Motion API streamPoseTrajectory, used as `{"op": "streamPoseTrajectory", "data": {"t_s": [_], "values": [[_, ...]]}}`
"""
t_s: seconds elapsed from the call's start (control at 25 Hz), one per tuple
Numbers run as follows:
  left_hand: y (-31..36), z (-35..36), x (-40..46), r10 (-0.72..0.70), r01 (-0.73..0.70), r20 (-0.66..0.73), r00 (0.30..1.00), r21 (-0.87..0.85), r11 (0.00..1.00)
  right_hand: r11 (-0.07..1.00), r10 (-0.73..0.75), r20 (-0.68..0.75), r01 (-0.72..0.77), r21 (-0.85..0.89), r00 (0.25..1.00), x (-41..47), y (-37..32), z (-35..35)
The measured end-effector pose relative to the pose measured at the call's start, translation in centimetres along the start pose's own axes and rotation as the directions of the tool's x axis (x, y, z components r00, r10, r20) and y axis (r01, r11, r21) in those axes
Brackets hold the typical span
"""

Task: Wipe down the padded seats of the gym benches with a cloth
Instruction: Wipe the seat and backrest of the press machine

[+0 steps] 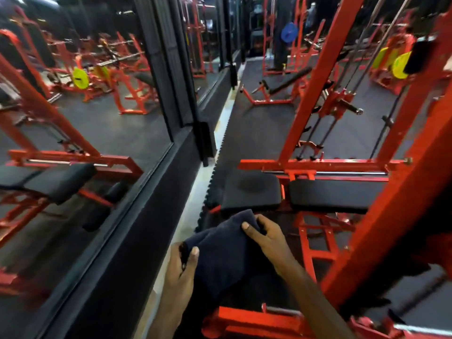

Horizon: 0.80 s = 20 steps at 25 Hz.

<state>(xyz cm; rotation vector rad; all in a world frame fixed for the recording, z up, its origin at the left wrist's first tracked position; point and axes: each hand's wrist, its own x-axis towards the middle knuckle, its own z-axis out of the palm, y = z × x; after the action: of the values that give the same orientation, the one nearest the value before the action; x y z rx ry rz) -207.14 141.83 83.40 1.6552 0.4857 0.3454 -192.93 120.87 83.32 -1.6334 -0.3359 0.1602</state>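
While you stood over the bench, you held the cloth [220, 250] in the air between both hands, just short of the seat pad [252, 192] and not touching it. Your left hand [182, 265] pinched the near edge, thumb on top and fingers curled under; your right hand [263, 232] gripped the far edge with its thumb pressed on the fabric and the fingers tucked behind. Holding it by two sides like that looked like a way to fold or square it into a flat pad before wiping, though that is only my reading.

The cloth was dark navy, thick and soft, with a towel-like nap, and it sagged in loose folds between your hands. The seat pad was a black, rounded-corner cushion with a smooth, slightly glossy cover and a faint dull oval patch in its middle. Just beside it, across a narrow gap, lay the longer back pad [335, 194] in the same black covering. Both sat on a red frame [318, 165] of painted square steel tube. The floor [259, 128] was dark rubber matting, and a mirror wall [85, 123] ran along your left.
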Motion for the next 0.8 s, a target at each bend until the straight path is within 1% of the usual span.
{"op": "streamPoseTrajectory", "data": {"t_s": [0.04, 0.2, 0.32, 0.4, 0.52, 0.6, 0.72, 0.8], "values": [[0.0, -1.4, 3.1, -0.001, 0.000, 0.022, 1.000, 0.021, 1.000, 1.000, -0.001, -0.024, 0.001, -0.015, 1.000, 2.3, 0.4, 1.9], [1.1, -3.9, 15.4, -0.021, 0.023, 0.145, 0.989, -0.013, 1.000, 0.997, 0.075, -0.111, -0.078, -0.025, 0.991, 11.4, 0.4, 6.9], [1.2, -3.4, 24.1, -0.026, 0.030, 0.202, 0.979, -0.016, 0.999, 0.992, 0.117, -0.177, -0.125, -0.032, 0.977, 17.3, 0.4, 7.8], [0.9, -2.4, 29.8, -0.031, 0.034, 0.271, 0.962, -0.008, 0.999, 0.989, 0.130, -0.245, -0.143, -0.035, 0.961, 21.1, 0.9, 8.2], [-0.4, 0.1, 38.2, -0.076, 0.077, 0.376, 0.923, 0.012, 0.997, 0.980, 0.165, -0.349, -0.194, -0.047, 0.922, 27.3, 3.5, 8.3], [-1.5, 1.6, 43.0, -0.111, 0.104, 0.435, 0.893, 0.040, 0.994, 0.969, 0.173, -0.399, -0.227, -0.094, 0.900, 31.0, 5.6, 8.2], [-3.2, 4.3, 51.4, -0.185, 0.131, 0.540, 0.821, 0.136, 0.982, 0.930, 0.229, -0.518, -0.342, -0.134, 0.824, 36.6, 9.4, 8.0], [-4.7, 6.6, 56.4, -0.230, 0.119, 0.594, 0.771, 0.220, 0.968, 0.882, 0.240, -0.563, -0.420, -0.213, 0.790, 39.6, 11.5, 7.5]]}}
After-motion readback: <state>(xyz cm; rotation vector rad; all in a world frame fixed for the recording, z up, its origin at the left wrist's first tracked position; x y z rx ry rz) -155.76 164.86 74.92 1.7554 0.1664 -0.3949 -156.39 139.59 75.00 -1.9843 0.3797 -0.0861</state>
